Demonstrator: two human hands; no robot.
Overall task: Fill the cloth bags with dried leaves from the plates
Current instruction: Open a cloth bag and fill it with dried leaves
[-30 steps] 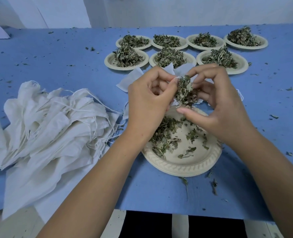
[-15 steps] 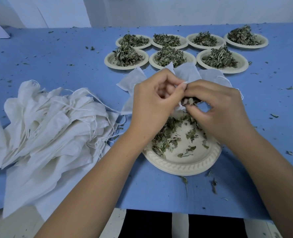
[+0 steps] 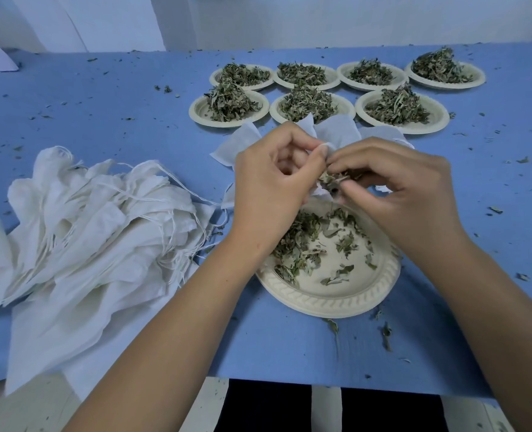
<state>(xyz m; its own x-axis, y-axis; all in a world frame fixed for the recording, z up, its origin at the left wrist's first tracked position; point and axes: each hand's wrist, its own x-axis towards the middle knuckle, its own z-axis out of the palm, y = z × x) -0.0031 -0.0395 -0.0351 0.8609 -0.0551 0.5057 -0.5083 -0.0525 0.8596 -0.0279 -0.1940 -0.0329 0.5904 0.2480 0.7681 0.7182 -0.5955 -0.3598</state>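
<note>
left hand (image 3: 268, 185): fingers curled, pinching cloth bag (image 3: 320, 192) mouth above near plate (image 3: 330, 296) | right hand (image 3: 395, 185): fingers clamped on dried leaves (image 3: 336, 177) at the bag mouth | handling: leaves light, brittle, likely shed, so pinch loosely; bag soft, hold by rim

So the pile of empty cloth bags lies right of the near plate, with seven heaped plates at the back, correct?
Not quite. The head view shows the pile of empty cloth bags left of the near plate, not right. Seven heaped plates do stand at the back.
</note>
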